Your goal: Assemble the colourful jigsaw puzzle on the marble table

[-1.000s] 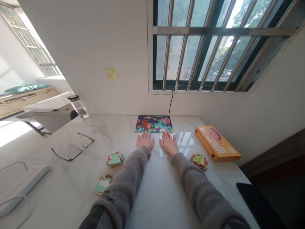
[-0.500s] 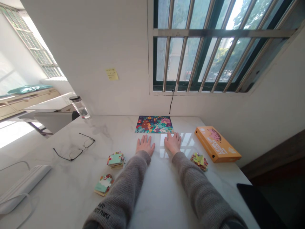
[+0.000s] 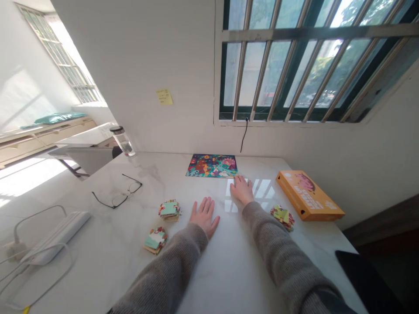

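My left hand [image 3: 204,216] lies palm down on the white tabletop with its fingers spread, holding nothing. Farther forward, my right hand [image 3: 242,190] rests with its fingertips at the near right corner of a colourful illustrated sheet [image 3: 212,166], which lies flat by the wall. The right fingers are extended, with nothing held in them. Left of my left hand are two piles of jigsaw pieces, a farther pile [image 3: 169,210] and a nearer pile [image 3: 155,240]. Beside my right forearm sits another pile of jigsaw pieces [image 3: 283,217].
An orange puzzle box [image 3: 309,195] lies at the right edge of the table [image 3: 222,279]. On the left are eyeglasses [image 3: 119,198], a white power strip [image 3: 57,240] with cables, and a clear bottle [image 3: 123,141]. A dark flat object [image 3: 363,279] is at the lower right.
My left hand has drawn back toward me, away from the sheet. My right hand stays by the sheet's corner. The whole view has shifted slightly.
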A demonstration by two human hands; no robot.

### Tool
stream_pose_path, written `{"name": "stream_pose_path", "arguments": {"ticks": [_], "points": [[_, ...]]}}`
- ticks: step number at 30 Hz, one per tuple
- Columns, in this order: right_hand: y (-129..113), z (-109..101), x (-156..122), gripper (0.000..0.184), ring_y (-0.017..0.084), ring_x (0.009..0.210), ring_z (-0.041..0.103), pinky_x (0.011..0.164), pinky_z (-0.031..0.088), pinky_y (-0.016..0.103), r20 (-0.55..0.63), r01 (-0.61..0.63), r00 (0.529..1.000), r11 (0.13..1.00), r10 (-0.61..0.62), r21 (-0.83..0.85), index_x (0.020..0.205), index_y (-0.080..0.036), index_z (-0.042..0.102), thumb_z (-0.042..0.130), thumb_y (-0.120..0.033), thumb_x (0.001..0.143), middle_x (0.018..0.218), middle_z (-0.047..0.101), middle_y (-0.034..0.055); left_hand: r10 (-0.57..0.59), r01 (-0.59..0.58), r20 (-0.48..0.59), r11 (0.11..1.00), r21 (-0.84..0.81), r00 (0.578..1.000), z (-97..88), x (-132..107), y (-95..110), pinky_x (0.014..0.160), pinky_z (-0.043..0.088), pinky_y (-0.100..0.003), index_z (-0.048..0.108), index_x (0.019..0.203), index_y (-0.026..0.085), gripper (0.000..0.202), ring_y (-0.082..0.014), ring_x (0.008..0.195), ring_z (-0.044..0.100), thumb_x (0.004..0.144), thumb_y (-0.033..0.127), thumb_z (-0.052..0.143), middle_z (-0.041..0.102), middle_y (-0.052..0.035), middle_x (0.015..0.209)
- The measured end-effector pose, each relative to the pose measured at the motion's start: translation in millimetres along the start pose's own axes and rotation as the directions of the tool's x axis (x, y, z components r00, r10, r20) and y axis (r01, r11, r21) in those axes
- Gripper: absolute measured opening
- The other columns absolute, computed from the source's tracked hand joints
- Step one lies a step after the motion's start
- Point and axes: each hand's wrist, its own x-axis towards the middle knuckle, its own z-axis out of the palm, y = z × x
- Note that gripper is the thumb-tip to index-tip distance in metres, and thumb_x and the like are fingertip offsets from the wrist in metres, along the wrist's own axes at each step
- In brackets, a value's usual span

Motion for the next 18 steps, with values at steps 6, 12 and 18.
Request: {"name": "stream_pose_path", "arguments": {"ticks": [6,12,18], "points": [[-15.4,7.4,3.4,0.058,0.023,0.149,0.022,0.12,0.012,0.052,0.074,0.163,0.984,0.986,-0.162,-0.012,0.154,-0.017,0.029,0.03,-0.034,0.099,0.162,0.029,0.0086,0.085,-0.085,0.02,0.996,-0.011,0.996,-2.8,-35.3,-14.4,0.124,0.014,-0.051,0.023,0.157,0.015,0.069,-0.0233,0.153,0.014,0.098,0.052,0.029,0.017,-0.0075,0.165],[-40.3,14.8,7.9,0.058,0.023,0.15,0.019,0.121,0.007,0.053,0.09,0.275,0.958,0.961,-0.271,-0.035,0.155,-0.019,0.028,0.029,-0.039,0.1,0.163,0.025,0.0082,0.1,-0.099,0.05,0.995,-0.028,0.994,-10.0,-55.4,-22.4,0.124,0.016,-0.048,0.025,0.157,0.017,0.068,-0.0237,0.152,0.018,0.097,0.047,0.037,0.019,-0.0073,0.164],[-73.2,19.9,14.6,0.059,0.024,0.151,0.018,0.121,0.007,0.055,0.136,0.343,0.932,0.939,-0.337,-0.018,0.156,-0.02,0.026,0.028,-0.042,0.101,0.164,0.024,0.0064,0.11,-0.103,0.066,0.99,-0.096,0.992,-15.5,-60.8,-26.9,0.124,0.019,-0.048,0.028,0.155,0.016,0.068,-0.024,0.151,0.021,0.095,0.045,0.043,0.021,-0.0066,0.164]]}}
